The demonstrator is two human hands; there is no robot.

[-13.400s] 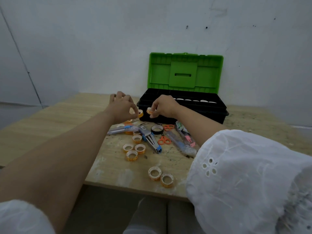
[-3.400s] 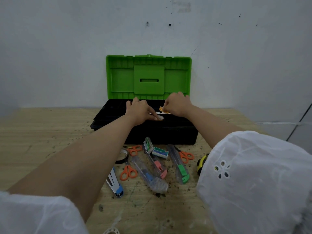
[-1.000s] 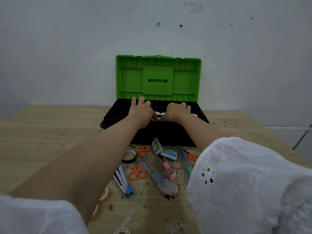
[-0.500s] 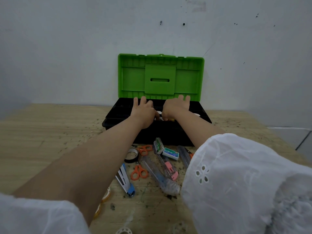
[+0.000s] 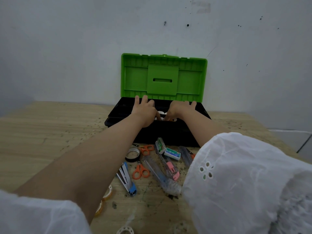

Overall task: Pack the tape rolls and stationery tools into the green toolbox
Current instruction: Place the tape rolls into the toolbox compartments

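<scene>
Reaching into the open green toolbox [image 5: 163,76], which stands at the far side of the worktop [image 5: 42,132] with its lid upright, both hands meet over white tape rolls [image 5: 162,113] in the black base. Left hand [image 5: 145,112]: outer fingers straight and spread. Right hand [image 5: 180,109]: fingers extended toward the far rim. Thumbs and forefingers dip among the rolls; whether they pinch one cannot be told. Just near of the toolbox lie a black tape roll [image 5: 134,154], orange scissors [image 5: 140,171], staple boxes [image 5: 172,152], packaged cutters [image 5: 168,168] and a stapler [image 5: 126,179]. Loose tape rolls [image 5: 108,193] lie at the near left.
</scene>
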